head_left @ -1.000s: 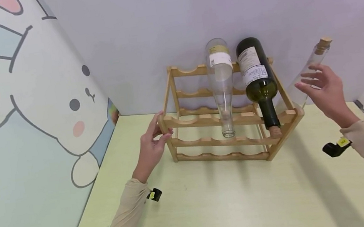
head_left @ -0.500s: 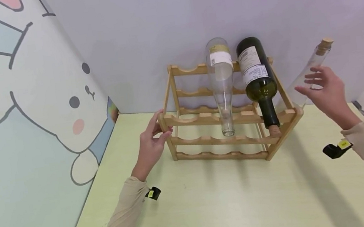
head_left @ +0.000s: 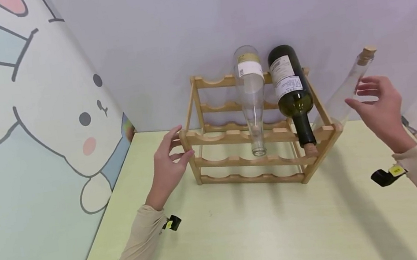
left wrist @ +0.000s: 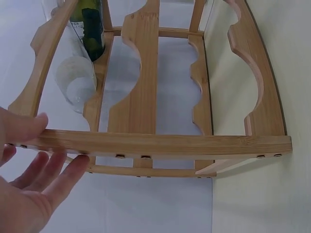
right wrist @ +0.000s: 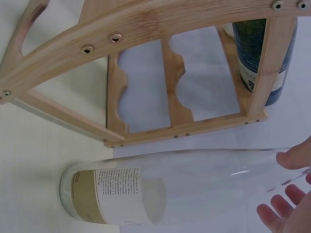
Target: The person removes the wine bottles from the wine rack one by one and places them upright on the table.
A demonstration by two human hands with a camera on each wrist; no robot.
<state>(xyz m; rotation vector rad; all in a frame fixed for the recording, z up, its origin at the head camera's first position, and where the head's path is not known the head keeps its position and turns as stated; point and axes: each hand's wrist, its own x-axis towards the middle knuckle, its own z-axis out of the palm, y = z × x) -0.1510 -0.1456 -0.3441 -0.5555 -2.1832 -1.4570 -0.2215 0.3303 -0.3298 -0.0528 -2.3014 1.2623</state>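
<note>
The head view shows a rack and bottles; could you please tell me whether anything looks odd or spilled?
Mild oddity: the racked clear bottle looks uncorked, while the green bottle beside it and the second clear bottle, outside the wooden rack, are corked. I see no spill or breakage.

To the left of the left hand [head_left: 167, 164], a pale blue-green wall [head_left: 13, 246] bears a painted white rabbit [head_left: 54, 98] with dark eyes and a pink cheek. A pale yellow-green tabletop [head_left: 255, 234] spreads below and between both hands. Beyond them rises a plain grey-lilac backdrop [head_left: 156, 44]. Just past the right hand [head_left: 381, 103], at the tabletop's edge, sits a small dark object [head_left: 405, 121], too indistinct to name.
</note>
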